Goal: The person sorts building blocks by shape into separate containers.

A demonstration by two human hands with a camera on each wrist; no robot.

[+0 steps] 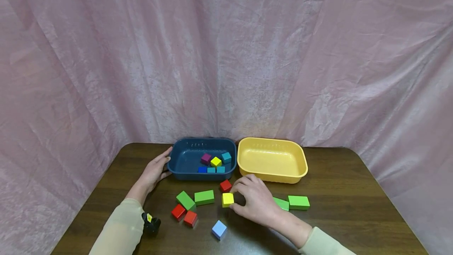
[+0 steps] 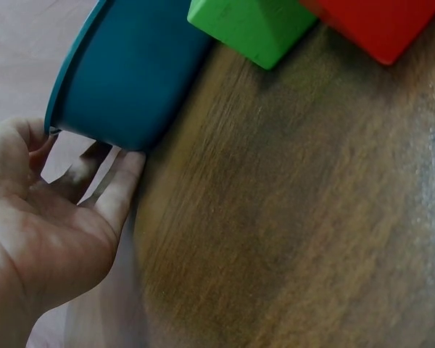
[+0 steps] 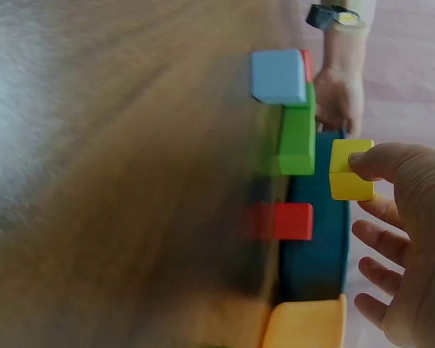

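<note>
My right hand [image 1: 255, 200] pinches a yellow cube block [image 1: 228, 200] between thumb and fingertips; in the right wrist view the yellow cube [image 3: 351, 170] is held above the table. At the left end of the dark blue tub [image 1: 184, 170], my left hand [image 1: 154, 172] holds it, with fingers at the rim and lower wall; the left wrist view shows this hand [image 2: 54, 225] against the tub's outer side [image 2: 130, 80]. Inside the tub lie a purple cube [image 1: 206, 158], a yellow cube [image 1: 216, 162], a blue cube [image 1: 202, 169] and several teal cubes [image 1: 226, 157].
A yellow tub [image 1: 272, 174] stands right of the blue one. On the wooden table [image 1: 339, 207] lie several green blocks [image 1: 204, 197], red cubes [image 1: 190, 218] and a light blue cube [image 1: 219, 230]. A pink curtain [image 1: 226, 58] hangs behind.
</note>
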